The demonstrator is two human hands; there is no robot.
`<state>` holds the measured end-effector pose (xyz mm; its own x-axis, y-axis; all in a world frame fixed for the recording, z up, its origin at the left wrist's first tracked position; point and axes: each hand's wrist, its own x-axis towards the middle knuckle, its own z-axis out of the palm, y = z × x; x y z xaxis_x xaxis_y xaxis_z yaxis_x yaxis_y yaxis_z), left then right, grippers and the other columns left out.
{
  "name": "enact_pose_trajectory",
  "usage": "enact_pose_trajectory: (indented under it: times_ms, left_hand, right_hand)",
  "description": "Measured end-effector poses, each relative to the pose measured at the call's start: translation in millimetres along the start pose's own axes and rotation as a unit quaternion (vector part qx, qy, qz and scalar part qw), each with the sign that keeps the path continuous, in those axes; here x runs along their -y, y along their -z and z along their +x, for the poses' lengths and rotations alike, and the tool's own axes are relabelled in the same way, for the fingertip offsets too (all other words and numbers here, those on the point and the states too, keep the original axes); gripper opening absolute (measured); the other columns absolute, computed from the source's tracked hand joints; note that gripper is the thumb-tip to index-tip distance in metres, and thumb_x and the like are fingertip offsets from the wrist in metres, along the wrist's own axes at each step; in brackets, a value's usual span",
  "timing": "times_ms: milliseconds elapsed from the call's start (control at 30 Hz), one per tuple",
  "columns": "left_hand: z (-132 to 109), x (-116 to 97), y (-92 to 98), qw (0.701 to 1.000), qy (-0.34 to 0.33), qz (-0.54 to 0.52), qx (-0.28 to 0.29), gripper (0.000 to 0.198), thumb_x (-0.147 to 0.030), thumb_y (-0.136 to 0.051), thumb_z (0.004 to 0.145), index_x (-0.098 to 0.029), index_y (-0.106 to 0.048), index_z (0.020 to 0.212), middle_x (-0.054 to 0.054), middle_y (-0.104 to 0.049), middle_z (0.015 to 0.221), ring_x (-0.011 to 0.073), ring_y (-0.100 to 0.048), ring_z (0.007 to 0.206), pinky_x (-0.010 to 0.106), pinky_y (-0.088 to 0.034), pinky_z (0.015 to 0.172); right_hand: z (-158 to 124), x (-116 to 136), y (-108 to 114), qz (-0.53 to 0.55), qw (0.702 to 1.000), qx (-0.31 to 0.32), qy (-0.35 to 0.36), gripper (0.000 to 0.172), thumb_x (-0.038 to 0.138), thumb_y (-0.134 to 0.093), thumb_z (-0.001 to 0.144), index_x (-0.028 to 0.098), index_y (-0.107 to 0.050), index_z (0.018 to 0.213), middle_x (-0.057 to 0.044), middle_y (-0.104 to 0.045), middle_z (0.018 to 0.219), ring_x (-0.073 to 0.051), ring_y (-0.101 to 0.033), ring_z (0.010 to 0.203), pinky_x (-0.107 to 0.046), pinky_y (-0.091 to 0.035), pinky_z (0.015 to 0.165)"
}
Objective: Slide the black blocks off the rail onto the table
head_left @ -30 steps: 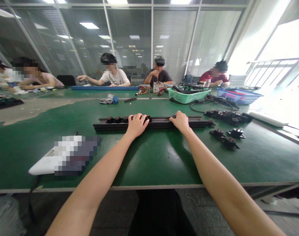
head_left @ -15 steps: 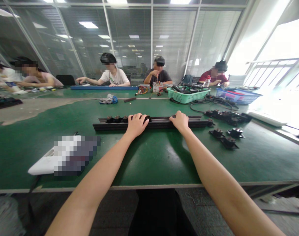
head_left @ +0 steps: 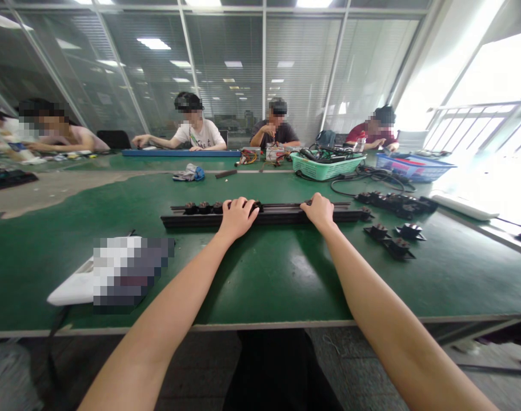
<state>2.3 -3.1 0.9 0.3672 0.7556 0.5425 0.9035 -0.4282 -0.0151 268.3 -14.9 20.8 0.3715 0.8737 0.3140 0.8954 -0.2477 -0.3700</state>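
A long black rail [head_left: 192, 220] lies crosswise on the green table, with several small black parts [head_left: 203, 207] lined up in its left half. My left hand [head_left: 239, 216] is over the middle of the rail, its fingers curled across the top and wrapped around it. Another dark part shows just past its fingertips. Farther right, my right hand [head_left: 319, 210] is closed at the rail's groove, thumb and fingers on a small black part that is mostly hidden. Beyond the rail's right end sit loose black parts with square bases [head_left: 400, 246].
More black parts [head_left: 393, 201] and a coiled cable [head_left: 372, 181] lie at right. Behind stand a green basket [head_left: 329, 169] and a blue basket [head_left: 419, 167]. A white, partly blurred object [head_left: 72, 288] lies near left, gloves [head_left: 188, 173] farther back. Several people sit opposite.
My right hand has slid a little to the right along the rail. My left hand and the rail stay nearly where they were.
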Motion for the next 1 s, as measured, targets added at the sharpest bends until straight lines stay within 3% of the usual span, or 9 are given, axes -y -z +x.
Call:
enact_pose_trajectory:
  times_ms: [633,767,1000]
  left_hand:
    - [0,0,1.3,1.000,0.002,-0.002,0.007,0.044,-0.045,-0.038,0.109,-0.022,-0.066,0.135,0.014,-0.066,0.131,0.0322,-0.059,0.122,0.051,-0.031,0.112]
    - [0,-1,1.8,1.000,0.004,-0.004,0.008,0.045,-0.045,-0.037,0.109,-0.022,-0.065,0.135,0.014,-0.065,0.131,0.0319,-0.058,0.122,0.052,-0.031,0.112]
    - [-1,0,2.8,1.000,0.004,-0.009,0.004,0.044,-0.045,-0.037,0.109,-0.024,-0.065,0.135,0.013,-0.066,0.131,0.0315,-0.058,0.123,0.051,-0.031,0.113]
  right_hand:
    - [14,-3,20,0.009,0.995,0.100,-0.012,0.028,0.034,-0.070,0.092,0.016,-0.068,0.113,-0.016,-0.075,0.117,-0.029,-0.070,0.110,-0.033,-0.050,0.083]
    - [14,-13,13,0.034,0.996,0.077,0.021,0.026,0.037,-0.073,0.090,0.018,-0.069,0.106,-0.012,-0.076,0.111,-0.026,-0.070,0.105,-0.031,-0.049,0.081]
    - [1,-17,3,0.026,0.998,0.024,0.043,0.028,0.039,-0.063,0.096,0.018,-0.068,0.114,-0.013,-0.076,0.113,-0.027,-0.070,0.106,-0.032,-0.048,0.084]
